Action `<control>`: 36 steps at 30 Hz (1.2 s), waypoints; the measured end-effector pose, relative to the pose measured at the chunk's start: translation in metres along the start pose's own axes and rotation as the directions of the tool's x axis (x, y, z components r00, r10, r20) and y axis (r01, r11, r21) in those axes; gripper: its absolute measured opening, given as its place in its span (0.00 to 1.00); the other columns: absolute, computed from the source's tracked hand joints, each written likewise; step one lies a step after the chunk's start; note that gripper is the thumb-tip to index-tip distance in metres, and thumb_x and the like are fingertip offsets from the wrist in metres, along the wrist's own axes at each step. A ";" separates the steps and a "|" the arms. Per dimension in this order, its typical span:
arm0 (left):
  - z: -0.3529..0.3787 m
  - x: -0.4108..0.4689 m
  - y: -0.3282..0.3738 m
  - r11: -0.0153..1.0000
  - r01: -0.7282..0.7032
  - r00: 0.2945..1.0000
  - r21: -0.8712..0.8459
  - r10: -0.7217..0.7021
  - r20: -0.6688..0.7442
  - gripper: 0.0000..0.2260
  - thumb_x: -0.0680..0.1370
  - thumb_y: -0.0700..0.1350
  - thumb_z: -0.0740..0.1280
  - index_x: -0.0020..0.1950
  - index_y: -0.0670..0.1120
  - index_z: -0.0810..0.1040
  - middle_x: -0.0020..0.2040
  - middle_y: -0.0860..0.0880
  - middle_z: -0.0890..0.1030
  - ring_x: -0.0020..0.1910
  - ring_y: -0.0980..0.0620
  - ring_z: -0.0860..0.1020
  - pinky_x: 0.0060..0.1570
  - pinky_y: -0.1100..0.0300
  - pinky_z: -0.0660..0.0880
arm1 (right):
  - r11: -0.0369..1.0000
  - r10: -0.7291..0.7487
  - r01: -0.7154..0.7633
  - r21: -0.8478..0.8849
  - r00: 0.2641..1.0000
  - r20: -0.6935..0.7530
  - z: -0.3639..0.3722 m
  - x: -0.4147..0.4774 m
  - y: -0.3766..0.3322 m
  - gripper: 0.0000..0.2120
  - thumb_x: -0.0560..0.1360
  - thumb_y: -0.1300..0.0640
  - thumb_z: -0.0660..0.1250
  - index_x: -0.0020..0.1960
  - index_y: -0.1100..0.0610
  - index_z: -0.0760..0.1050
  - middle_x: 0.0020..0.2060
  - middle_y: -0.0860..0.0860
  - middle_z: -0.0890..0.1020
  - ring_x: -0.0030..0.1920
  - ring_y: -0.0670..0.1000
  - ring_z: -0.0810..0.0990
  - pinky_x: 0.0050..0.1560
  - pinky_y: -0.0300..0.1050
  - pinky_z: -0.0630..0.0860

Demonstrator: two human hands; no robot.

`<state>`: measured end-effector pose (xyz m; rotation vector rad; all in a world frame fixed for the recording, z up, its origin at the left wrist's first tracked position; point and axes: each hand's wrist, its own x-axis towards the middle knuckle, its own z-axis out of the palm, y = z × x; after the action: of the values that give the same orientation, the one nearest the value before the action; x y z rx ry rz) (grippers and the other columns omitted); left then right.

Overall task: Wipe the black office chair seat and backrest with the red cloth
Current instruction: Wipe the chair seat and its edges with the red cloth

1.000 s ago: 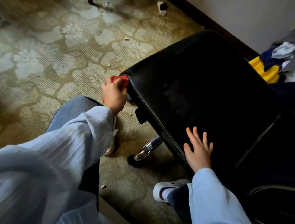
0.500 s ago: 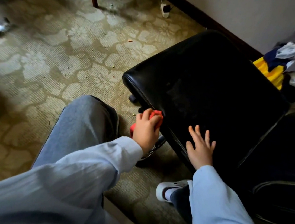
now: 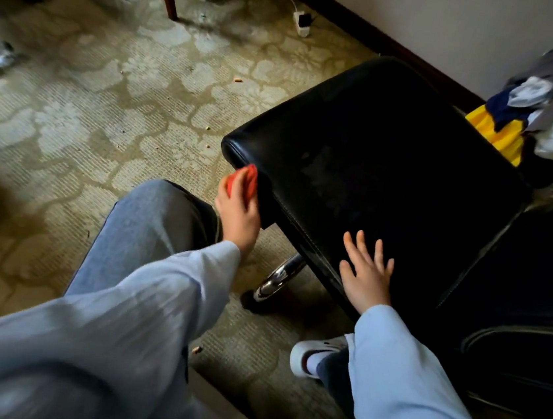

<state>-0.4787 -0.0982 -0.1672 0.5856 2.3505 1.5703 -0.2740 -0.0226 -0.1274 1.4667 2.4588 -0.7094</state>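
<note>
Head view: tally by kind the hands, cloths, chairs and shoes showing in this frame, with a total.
Hands: 2, left hand and right hand
Cloths: 1, red cloth, held in the left hand's grip
Chairs: 1, black office chair, right hand flat on its seat
Shoes: 1, white shoe
Total: 5

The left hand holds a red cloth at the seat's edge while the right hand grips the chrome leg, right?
Not quite: the head view shows the right hand lying flat, fingers spread, on the black seat. The left hand does hold the red cloth at the seat's edge.
</note>
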 end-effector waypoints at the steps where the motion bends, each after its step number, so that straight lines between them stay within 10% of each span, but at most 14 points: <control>1: 0.003 0.013 -0.006 1.000 0.003 1.000 0.007 -0.003 -0.005 0.18 0.76 0.44 0.60 0.66 0.44 0.73 0.64 0.40 0.70 0.64 0.42 0.69 0.68 0.44 0.62 | 1.000 0.003 -0.003 -0.003 1.000 0.004 0.000 0.000 -0.002 0.25 0.81 0.54 0.51 0.76 0.45 0.50 0.77 0.46 0.48 0.76 0.53 0.38 0.72 0.55 0.34; 10: 0.041 -0.053 -0.003 0.993 -0.076 0.994 -0.085 0.082 0.070 0.20 0.78 0.38 0.60 0.71 0.47 0.67 0.68 0.51 0.64 0.69 0.55 0.61 0.71 0.56 0.56 | 0.999 0.042 -0.042 0.016 0.999 0.015 0.003 0.006 -0.019 0.25 0.81 0.55 0.51 0.76 0.46 0.48 0.77 0.47 0.47 0.76 0.55 0.38 0.71 0.57 0.34; 18: 0.027 -0.144 -0.005 0.964 -0.189 0.836 -0.189 0.259 0.483 0.19 0.79 0.39 0.59 0.70 0.48 0.68 0.68 0.51 0.63 0.70 0.62 0.59 0.71 0.65 0.56 | 0.975 0.052 -0.058 0.212 0.998 0.037 -0.001 0.011 -0.029 0.33 0.74 0.66 0.55 0.75 0.46 0.53 0.77 0.46 0.50 0.76 0.52 0.38 0.72 0.54 0.33; 27: 0.027 -0.070 -0.002 0.966 0.039 0.997 -0.256 -0.022 0.069 0.22 0.76 0.30 0.57 0.70 0.42 0.67 0.67 0.46 0.61 0.70 0.49 0.63 0.70 0.67 0.56 | 0.989 0.150 -0.149 0.020 0.976 -0.156 0.001 -0.059 -0.003 0.26 0.79 0.58 0.55 0.75 0.47 0.53 0.77 0.46 0.50 0.76 0.51 0.40 0.72 0.54 0.36; 31: 0.035 -0.043 -0.009 0.921 0.046 0.993 -0.386 0.001 0.121 0.23 0.77 0.27 0.56 0.71 0.41 0.65 0.67 0.45 0.61 0.66 0.43 0.69 0.66 0.44 0.68 | 0.978 0.159 -0.166 -0.128 0.985 -0.062 0.012 -0.077 0.005 0.32 0.79 0.53 0.56 0.76 0.47 0.43 0.76 0.47 0.41 0.75 0.56 0.36 0.72 0.57 0.36; 36: 0.048 -0.094 -0.006 0.946 0.031 0.985 -0.323 0.025 0.169 0.24 0.76 0.28 0.57 0.72 0.39 0.64 0.71 0.43 0.59 0.71 0.54 0.62 0.72 0.58 0.60 | 0.987 0.134 -0.129 -0.095 0.989 0.055 0.020 -0.077 0.006 0.36 0.77 0.58 0.57 0.76 0.45 0.38 0.76 0.47 0.37 0.75 0.58 0.35 0.73 0.59 0.40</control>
<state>-0.3765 -0.1047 -0.1923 0.6110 1.9115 1.7780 -0.2324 -0.0900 -0.1161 1.5328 2.2922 -0.5993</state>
